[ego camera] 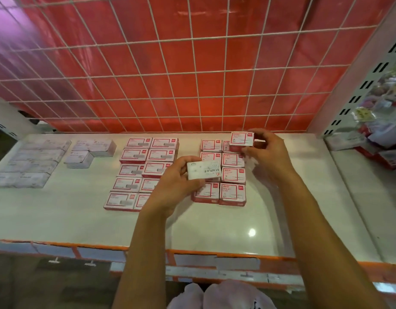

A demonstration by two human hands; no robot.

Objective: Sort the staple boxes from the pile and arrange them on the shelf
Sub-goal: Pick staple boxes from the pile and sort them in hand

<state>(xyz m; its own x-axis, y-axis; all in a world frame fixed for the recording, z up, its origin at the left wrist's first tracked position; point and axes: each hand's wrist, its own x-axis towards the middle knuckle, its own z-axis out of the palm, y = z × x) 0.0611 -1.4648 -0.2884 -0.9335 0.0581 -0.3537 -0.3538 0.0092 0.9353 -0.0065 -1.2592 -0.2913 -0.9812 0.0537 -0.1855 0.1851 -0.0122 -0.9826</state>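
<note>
Gripping a white staples box [203,171], the left hand [177,188] hovers over the shelf [70,208] while the right hand [267,152] clasps a red-trimmed box [241,138].

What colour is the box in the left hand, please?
The box is white with dark lettering; head view.

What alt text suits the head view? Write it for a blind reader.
The left hand holds a white staples box and the right hand holds a red-trimmed box over a shelf. Rows of red-trimmed boxes lie centre and right, white boxes left, before a wire grid.
</note>
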